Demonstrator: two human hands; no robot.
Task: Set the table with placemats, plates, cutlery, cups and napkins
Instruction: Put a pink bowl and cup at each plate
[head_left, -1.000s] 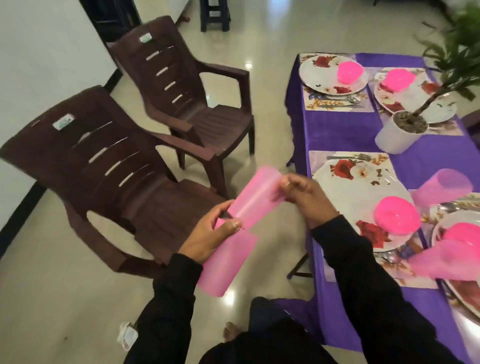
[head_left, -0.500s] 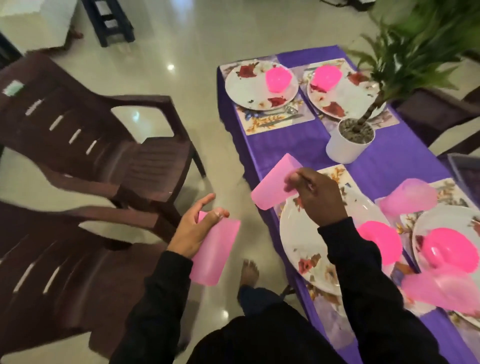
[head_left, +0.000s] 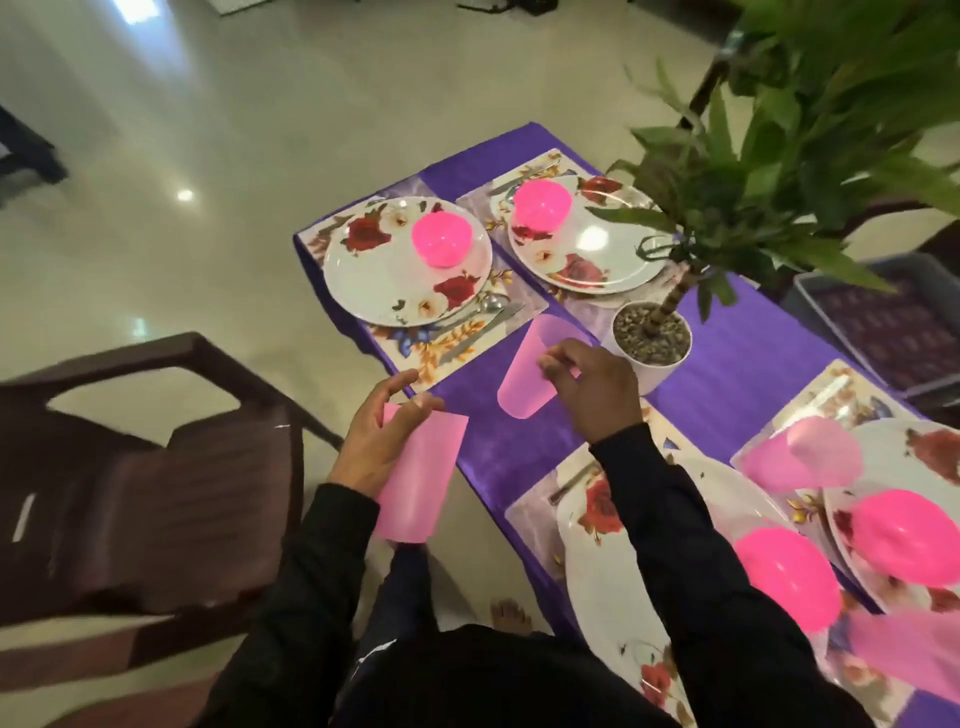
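A pale pink cup (head_left: 540, 371) is held in the grip of the right hand (head_left: 592, 387), tilted over the purple cloth of the bench (head_left: 498, 447), at about 5 o'clock from the far-left plate (head_left: 384, 270) and just beside the white plant pot (head_left: 652, 345). A second pink cup (head_left: 421, 478) is held in the left hand (head_left: 379, 441), past the bench edge and above the floor, the fingers (head_left: 410, 408) only loosely curled over its upper end.

Several slips are judged possible. The right-hand cup is being carried close to the pot and under the drooping leaves (head_left: 727, 208), so a brush against either could tip it on landing. It could also be set on the knife and spoon (head_left: 478, 317) lying at 4 o'clock of the far-left plate, where it would rock. The left-hand cup could be dropped to the floor (the hold looks slack).

Much cannot be made out. The near place settings at 4 o'clock are blurred, and the pink shapes there are read as cups only by colour. Which end of the right-hand cup is open cannot be told. Napkins are not identified anywhere. The far-right setting is partly screened by leaves.
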